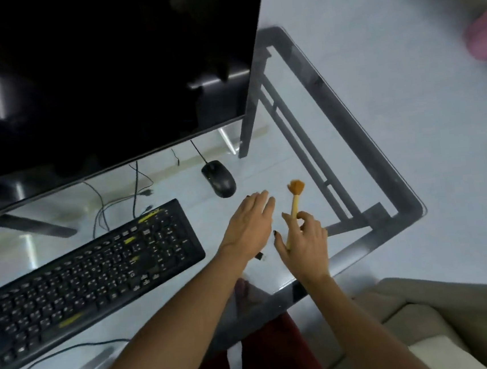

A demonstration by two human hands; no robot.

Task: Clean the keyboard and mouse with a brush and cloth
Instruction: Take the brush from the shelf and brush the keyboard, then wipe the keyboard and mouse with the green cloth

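A black keyboard lies at an angle on the glass desk, left of centre. A black wired mouse sits behind it to the right. My right hand grips the handle of a small wooden brush, whose orange bristles point away from me, right of the mouse. My left hand hovers flat with fingers spread, between the keyboard and the brush, just short of the mouse. No cloth is visible on the desk.
A large dark monitor fills the upper left, its stand behind the keyboard. Cables show through the glass. The desk's corner is at right. A beige seat is at lower right, a pink object on the floor.
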